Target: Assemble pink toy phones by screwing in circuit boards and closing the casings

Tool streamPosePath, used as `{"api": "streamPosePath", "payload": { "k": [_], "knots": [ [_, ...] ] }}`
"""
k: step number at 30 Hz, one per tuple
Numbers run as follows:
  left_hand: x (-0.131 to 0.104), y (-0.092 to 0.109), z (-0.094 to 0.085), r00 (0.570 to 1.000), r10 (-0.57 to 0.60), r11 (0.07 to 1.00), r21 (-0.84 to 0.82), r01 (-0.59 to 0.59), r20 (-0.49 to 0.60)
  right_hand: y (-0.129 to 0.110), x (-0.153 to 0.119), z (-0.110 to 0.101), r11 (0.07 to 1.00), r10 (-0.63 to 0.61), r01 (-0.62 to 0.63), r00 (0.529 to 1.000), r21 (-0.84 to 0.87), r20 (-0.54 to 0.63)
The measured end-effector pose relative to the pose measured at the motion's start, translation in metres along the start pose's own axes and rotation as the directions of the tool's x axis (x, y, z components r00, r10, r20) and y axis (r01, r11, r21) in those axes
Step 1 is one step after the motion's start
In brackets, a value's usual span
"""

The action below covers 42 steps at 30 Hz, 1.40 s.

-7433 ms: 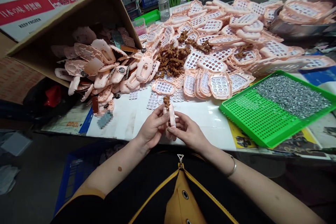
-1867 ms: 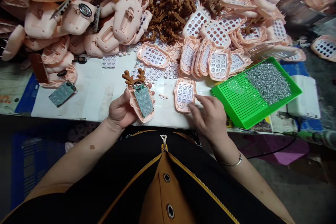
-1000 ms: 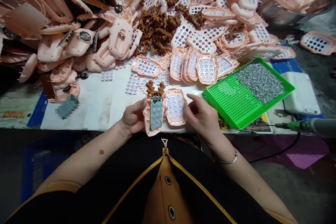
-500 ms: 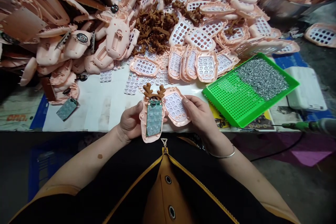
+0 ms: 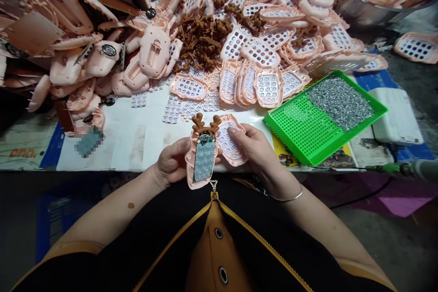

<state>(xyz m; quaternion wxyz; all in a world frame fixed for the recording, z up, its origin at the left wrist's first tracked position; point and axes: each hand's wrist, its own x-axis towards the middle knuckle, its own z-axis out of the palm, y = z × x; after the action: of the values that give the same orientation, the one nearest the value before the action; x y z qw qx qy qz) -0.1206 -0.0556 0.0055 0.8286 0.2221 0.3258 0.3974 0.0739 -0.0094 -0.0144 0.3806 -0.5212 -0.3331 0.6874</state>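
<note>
My left hand is closed on a pink plastic shell half at the table's front edge. Inside that shell lies a circuit board with a grey-green keypad sheet, and brown antlers stick out of its top end. My right hand grips a second pink shell half by its right side, thumb on the inner face. White button pads fill this second half. Its left edge is partly hidden behind the antlered shell; whether the two touch I cannot tell.
A heap of pink shells with button grids and a pile of brown antlers cover the back. Pink back shells crowd the left. A green tray of screws stands right, near an electric screwdriver.
The antlered shell has shifted slightly right and down and tilted. It now overlaps more of the second shell half, which my right hand has moved a little left.
</note>
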Motion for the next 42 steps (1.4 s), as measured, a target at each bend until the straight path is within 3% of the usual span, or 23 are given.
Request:
{"api": "streamPosePath", "payload": {
  "k": [2, 5, 9, 17, 28, 31, 35, 42],
  "knots": [
    [0.001, 0.001, 0.000, 1.000, 0.019, 1.000, -0.012, -0.019, -0.018, -0.001, 0.000, 0.002, 1.000, -0.009, 0.009, 1.000, 0.008, 0.030],
    [0.002, 0.003, -0.002, 0.996, 0.068, 0.996, -0.049, -0.071, -0.060, -0.004, -0.004, 0.004, 0.997, -0.015, 0.001, 0.983, 0.075, 0.183],
    [0.002, 0.010, -0.002, 0.994, 0.087, 0.994, -0.064, -0.092, -0.066, -0.005, -0.010, 0.004, 0.979, 0.058, -0.131, 0.910, 0.153, 0.410],
    [-0.001, 0.015, -0.006, 0.997, 0.067, 0.993, -0.096, -0.070, -0.032, 0.003, -0.013, -0.004, 0.909, 0.088, -0.302, 0.814, 0.289, 0.575],
    [-0.004, 0.021, 0.004, 0.993, 0.045, 0.999, 0.034, -0.041, -0.110, 0.010, -0.011, -0.006, 0.943, 0.018, -0.211, 0.802, 0.256, 0.597],
    [-0.004, 0.021, 0.006, 0.992, 0.082, 0.997, 0.020, -0.081, -0.098, 0.015, -0.011, -0.007, 0.929, -0.043, -0.171, 0.830, 0.328, 0.556],
    [-0.004, 0.029, 0.006, 0.965, 0.189, 0.982, 0.050, -0.183, -0.183, 0.029, -0.009, -0.006, 0.897, -0.077, -0.172, 0.846, 0.407, 0.528],
    [0.001, 0.051, 0.028, 0.928, 0.265, 0.906, 0.397, -0.147, -0.261, 0.031, -0.004, 0.025, 0.874, -0.125, -0.150, 0.850, 0.463, 0.512]
  ]
}}
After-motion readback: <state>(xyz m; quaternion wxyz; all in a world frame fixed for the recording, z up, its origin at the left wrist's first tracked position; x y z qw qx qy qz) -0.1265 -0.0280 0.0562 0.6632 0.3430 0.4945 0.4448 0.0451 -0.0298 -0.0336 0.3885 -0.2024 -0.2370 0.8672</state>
